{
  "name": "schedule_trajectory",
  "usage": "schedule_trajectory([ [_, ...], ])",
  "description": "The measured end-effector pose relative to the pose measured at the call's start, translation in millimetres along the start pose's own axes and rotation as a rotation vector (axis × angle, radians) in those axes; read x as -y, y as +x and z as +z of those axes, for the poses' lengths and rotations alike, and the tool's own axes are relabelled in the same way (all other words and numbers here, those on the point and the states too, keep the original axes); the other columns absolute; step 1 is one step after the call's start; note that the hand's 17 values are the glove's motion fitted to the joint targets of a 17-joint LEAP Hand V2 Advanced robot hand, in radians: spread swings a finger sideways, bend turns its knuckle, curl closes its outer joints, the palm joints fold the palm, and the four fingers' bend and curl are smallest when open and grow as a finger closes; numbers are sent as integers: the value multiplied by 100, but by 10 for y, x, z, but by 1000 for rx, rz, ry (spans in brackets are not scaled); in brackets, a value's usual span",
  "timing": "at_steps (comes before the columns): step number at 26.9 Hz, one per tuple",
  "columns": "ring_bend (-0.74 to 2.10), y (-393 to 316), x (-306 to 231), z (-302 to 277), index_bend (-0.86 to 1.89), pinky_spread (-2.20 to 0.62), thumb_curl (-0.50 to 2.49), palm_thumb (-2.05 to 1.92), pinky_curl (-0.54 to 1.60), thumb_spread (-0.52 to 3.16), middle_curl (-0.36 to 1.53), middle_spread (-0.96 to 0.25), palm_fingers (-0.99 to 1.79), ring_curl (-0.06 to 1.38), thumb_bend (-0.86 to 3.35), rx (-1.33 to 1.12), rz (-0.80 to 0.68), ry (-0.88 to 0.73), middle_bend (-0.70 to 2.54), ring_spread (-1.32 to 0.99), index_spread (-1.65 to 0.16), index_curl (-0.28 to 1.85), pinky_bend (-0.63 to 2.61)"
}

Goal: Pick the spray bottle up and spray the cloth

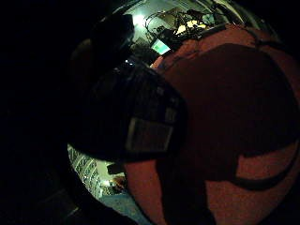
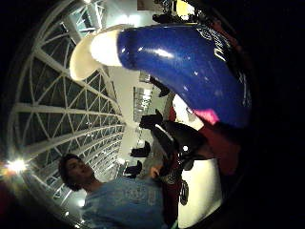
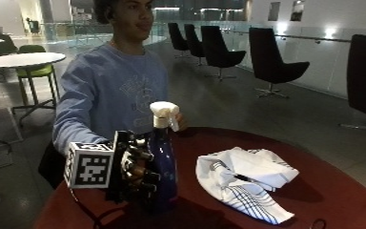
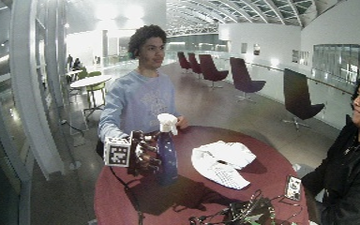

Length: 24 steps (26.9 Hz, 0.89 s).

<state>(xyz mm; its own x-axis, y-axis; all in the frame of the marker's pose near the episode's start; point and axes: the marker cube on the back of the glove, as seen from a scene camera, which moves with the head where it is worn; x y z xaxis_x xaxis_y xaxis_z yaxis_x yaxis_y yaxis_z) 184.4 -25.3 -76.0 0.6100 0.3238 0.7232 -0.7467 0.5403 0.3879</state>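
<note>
Gloved right hand (image 3: 135, 168) wrapped round the body of the dark blue spray bottle (image 3: 161, 167), fingers curled about its middle — bottle upright at the near edge of the round red table (image 3: 335, 186), base at or just above the tabletop, contact not clear from here; white trigger head (image 3: 165, 116) standing clear above the fingers, nozzle turned toward the cloth side. White cloth (image 3: 246, 181) with thin dark stripes lying crumpled on the table just beside the bottle, apart from it; not yet sprayed, by the look of things.

Seen from the palm on the thumb side: glossy blue bottle (image 2: 190, 67) filling much of the view, white cap (image 2: 93, 52) at one end — close against the hand.

Judged rigid and smooth, likely slippery under a glove, and moderately heavy if filled; liquid level not visible through the dark wall. Best held high on the neck, below the trigger, leaving a finger free to squeeze; cloth soft and light, needing no hold.
</note>
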Motion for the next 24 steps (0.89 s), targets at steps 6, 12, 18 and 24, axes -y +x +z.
schedule_trajectory([
  [6,35,-13,179,195,9,25,26,61,35,98,38,-3,39,31,-3,12,-9,1,30,5,-39,19,41],
  [12,38,-15,209,269,7,29,28,63,35,95,39,-2,41,32,-2,-22,-51,37,33,7,-39,17,43],
  [18,49,-22,250,261,12,30,35,79,34,95,38,-2,54,34,4,-24,-102,43,31,7,-36,18,41],
  [24,54,-247,265,285,10,31,40,82,33,93,40,-5,71,36,2,31,-98,-113,36,6,-33,18,38],
])
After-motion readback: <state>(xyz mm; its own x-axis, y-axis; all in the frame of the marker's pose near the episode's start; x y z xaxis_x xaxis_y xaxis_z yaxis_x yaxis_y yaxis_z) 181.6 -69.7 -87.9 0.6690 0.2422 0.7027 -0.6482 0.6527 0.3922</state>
